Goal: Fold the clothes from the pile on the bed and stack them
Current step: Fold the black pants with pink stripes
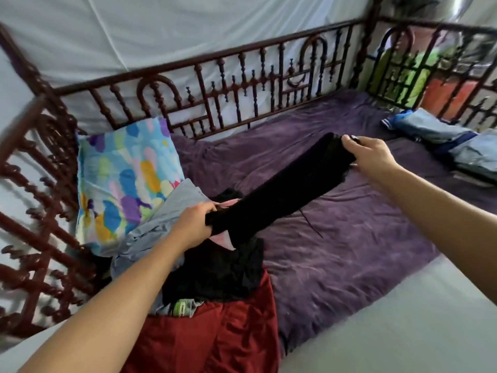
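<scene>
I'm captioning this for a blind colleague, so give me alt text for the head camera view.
A left hand and a right hand hold a long black garment stretched between them over a purple bedspread. A pile of unfolded clothes lies under the left hand beside a multicoloured pillow, and a stack of folded blue clothes sits at far right.

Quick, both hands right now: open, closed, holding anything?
Left hand: closed, grip on the near end of the black garment.
Right hand: closed, grip on the same garment's far end.

Soft daylight, wide-angle edge warping, motion blur at left.
</scene>
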`<state>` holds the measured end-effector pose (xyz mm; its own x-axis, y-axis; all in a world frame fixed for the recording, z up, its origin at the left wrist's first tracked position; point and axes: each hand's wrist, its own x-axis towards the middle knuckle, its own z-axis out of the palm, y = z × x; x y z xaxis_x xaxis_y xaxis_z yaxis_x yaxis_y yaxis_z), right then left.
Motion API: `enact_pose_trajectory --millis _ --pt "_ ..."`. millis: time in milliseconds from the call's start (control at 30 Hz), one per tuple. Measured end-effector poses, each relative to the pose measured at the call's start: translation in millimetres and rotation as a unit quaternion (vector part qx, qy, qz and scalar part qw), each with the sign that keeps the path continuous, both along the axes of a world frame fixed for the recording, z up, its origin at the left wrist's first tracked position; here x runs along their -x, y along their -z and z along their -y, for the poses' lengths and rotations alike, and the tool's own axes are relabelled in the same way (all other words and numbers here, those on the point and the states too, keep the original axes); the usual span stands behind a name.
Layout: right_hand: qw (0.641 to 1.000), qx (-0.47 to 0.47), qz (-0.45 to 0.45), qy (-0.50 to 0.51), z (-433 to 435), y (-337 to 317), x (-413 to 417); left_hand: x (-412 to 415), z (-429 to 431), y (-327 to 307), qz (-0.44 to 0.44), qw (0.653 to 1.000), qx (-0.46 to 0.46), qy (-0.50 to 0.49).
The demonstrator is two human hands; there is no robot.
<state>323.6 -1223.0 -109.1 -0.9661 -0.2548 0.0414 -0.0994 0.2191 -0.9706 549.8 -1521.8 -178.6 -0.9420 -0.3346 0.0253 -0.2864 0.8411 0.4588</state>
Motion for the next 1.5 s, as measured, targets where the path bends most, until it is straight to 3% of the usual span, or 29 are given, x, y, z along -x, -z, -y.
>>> enact_pose_trajectory --millis 100,233,300,400,567,700,800,867,1000,1067,1233,1333,1400,1500 --pt "0.999 0.023 -0.002 0.036 -30 -13 10 15 -15 -17 -0.033 0.988 -0.126 -0.089" --pt "0.996 0.032 0.019 0.078 -60 -18 25 34 -44 -45 -0.094 0.919 -0.355 -0.143" --pt "0.995 0.027 0.032 0.094 -73 -22 31 39 -50 -59 -0.13 0.896 -0.389 -0.168" --pt "0.997 -0.011 0.025 0.072 -84 -23 31 44 -68 -68 -0.13 0.916 -0.346 -0.155" --pt "0.999 -0.025 0.042 0.016 -82 -24 21 61 -124 -28 -0.023 0.945 -0.317 -0.073" --pt "0.99 0.099 0.1 -0.023 -75 -45 12 77 -162 15 0.073 0.95 -0.305 -0.011" --pt "0.979 0.162 0.116 -0.039 -75 -67 3 95 -185 34 0.088 0.94 -0.327 0.04" --pt "0.971 0.2 0.129 -0.039 -76 -84 -2 108 -190 38 0.068 0.937 -0.341 0.022" --pt "0.957 0.237 0.165 -0.009 -86 -110 -5 125 -161 14 -0.038 0.975 -0.22 -0.005" --pt "0.957 0.235 0.169 -0.003 -91 -114 -4 131 -132 -9 -0.081 0.961 -0.263 -0.032" --pt "0.986 0.099 0.112 -0.072 -86 -119 -14 143 -31 -94 -0.233 0.926 -0.285 -0.09" --pt "0.993 -0.065 0.036 -0.089 -49 -128 -33 145 19 -153 -0.312 0.924 -0.204 -0.09" --pt "0.994 -0.086 -0.027 -0.062 -20 -136 -38 140 42 -185 -0.355 0.919 -0.15 -0.087" --pt "0.993 -0.047 -0.1 -0.029 15 -157 -39 127 76 -224 -0.389 0.906 -0.088 -0.14"
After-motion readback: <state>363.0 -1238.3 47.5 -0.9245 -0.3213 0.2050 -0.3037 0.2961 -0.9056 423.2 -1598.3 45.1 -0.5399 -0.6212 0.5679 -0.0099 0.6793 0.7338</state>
